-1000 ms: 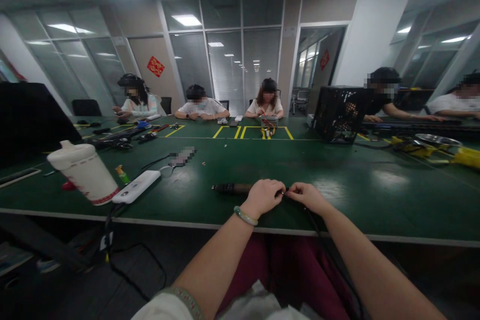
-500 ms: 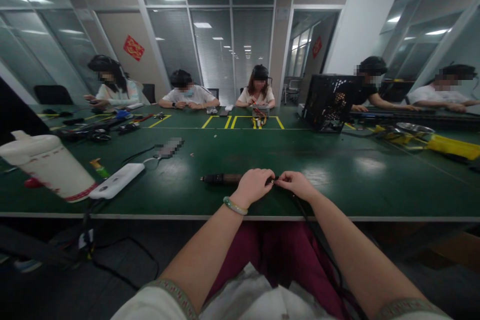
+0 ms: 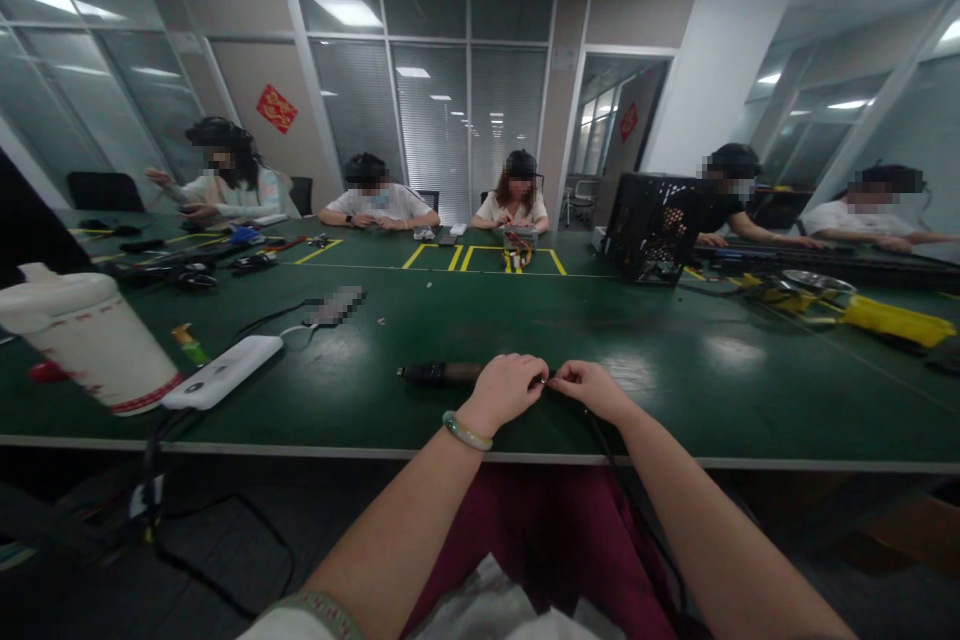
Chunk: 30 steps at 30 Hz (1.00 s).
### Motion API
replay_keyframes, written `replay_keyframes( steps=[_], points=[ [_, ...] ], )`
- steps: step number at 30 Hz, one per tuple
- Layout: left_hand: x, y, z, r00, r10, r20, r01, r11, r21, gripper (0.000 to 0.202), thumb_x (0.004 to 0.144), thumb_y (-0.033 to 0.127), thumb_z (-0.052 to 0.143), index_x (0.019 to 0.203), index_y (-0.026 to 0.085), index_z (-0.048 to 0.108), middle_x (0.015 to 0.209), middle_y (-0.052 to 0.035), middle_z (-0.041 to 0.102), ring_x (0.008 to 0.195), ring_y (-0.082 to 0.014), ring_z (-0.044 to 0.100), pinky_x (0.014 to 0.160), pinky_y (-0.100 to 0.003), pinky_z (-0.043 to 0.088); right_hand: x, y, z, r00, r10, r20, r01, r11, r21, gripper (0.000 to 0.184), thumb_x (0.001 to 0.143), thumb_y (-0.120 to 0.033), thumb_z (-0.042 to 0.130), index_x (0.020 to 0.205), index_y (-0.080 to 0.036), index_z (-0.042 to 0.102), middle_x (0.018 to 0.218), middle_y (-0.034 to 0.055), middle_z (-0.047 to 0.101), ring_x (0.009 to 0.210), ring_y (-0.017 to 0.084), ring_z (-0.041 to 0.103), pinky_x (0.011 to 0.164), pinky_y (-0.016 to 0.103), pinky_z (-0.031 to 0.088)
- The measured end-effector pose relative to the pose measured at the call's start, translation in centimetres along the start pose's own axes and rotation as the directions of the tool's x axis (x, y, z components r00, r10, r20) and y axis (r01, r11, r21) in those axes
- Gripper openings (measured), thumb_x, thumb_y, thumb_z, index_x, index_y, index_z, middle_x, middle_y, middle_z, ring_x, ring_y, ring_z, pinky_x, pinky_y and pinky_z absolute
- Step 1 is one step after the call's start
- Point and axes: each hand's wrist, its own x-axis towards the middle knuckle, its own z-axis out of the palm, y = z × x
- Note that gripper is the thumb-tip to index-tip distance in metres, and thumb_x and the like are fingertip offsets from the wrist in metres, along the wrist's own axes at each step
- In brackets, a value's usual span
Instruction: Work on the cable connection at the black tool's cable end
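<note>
A dark electric screwdriver (image 3: pixel 439 374) lies on the green table, its tip pointing left. My left hand (image 3: pixel 511 392), with a bangle on its wrist, is closed around the screwdriver's rear end and covers that part. Close beside it, the fingers of my right hand (image 3: pixel 596 388) are pinched at the cord end where it meets the tool; the connector is mostly hidden by my fingertips. From there a black cord (image 3: pixel 609 447) runs over the table's front edge and down by my lap.
A white patterned cup (image 3: pixel 90 340) and a white power strip (image 3: pixel 225 372) stand at the left. A black computer case (image 3: pixel 652 228) is at the right, beyond it a yellow-handled item (image 3: pixel 896 322). Several people sit along the far side among cables and parts.
My view has tilted slightly upward. Both hands stay at the screwdriver's rear end with little visible movement. The person at far left has lifted a hand.
</note>
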Motion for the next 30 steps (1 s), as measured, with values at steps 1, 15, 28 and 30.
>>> replay_keyframes(
  steps=[1, 15, 28, 30],
  points=[
    [0.0, 0.0, 0.0, 1.0, 0.005, -0.003, -0.005, 1.0, -0.002, 0.009, 0.086, 0.022, 0.058, 0.095, 0.023, 0.06, 0.094, -0.0007, 0.064, 0.088, -0.0181, 0.058, 0.082, -0.031, 0.042, 0.0, 0.0, 0.0, 1.0, -0.006, -0.002, 0.006, 1.0, -0.001, 0.032, 0.076, -0.05, 0.065, 0.077, -0.018, 0.068, 0.064, -0.0009, 0.064, 0.056, 0.012, 0.053, 0.05, 0.021, 0.038],
    [0.1, 0.1, 0.1, 1.0, -0.009, -0.018, 0.008, 1.0, -0.009, 0.006, 0.085, 0.023, 0.059, 0.091, 0.022, 0.062, 0.092, -0.001, 0.064, 0.088, -0.018, 0.059, 0.083, -0.03, 0.042, 0.0, -0.1, 0.2, 0.999, -0.028, -0.037, 0.025, 0.996, -0.083, 0.026, 0.078, -0.045, 0.065, 0.076, -0.019, 0.068, 0.067, -0.0006, 0.065, 0.061, 0.013, 0.057, 0.053, 0.021, 0.04],
    [0.1, 0.1, 0.2, 1.0, -0.012, 0.0, 0.012, 1.0, 0.014, 0.008, 0.081, 0.016, 0.06, 0.087, 0.02, 0.058, 0.089, -0.0018, 0.062, 0.086, -0.0192, 0.058, 0.079, -0.032, 0.043, 0.2, -2.6, 0.2, 0.962, -0.27, -0.032, 0.244, 0.908, -0.341, 0.013, 0.08, -0.033, 0.07, 0.077, -0.021, 0.067, 0.1, 0.0033, 0.064, 0.097, 0.02, 0.056, 0.084, 0.031, 0.04],
    [0.1, 0.2, 0.0, 1.0, -0.007, -0.01, 0.007, 1.0, 0.0, 0.011, 0.08, 0.015, 0.059, 0.089, 0.021, 0.057, 0.091, -0.0017, 0.061, 0.087, -0.0192, 0.057, 0.08, -0.032, 0.044, 0.6, -2.6, 0.3, 0.973, -0.23, 0.001, 0.215, 0.906, -0.365, 0.013, 0.082, -0.033, 0.068, 0.079, -0.021, 0.064, 0.087, 0.0017, 0.064, 0.082, 0.017, 0.057, 0.074, 0.027, 0.04]
  ],
)
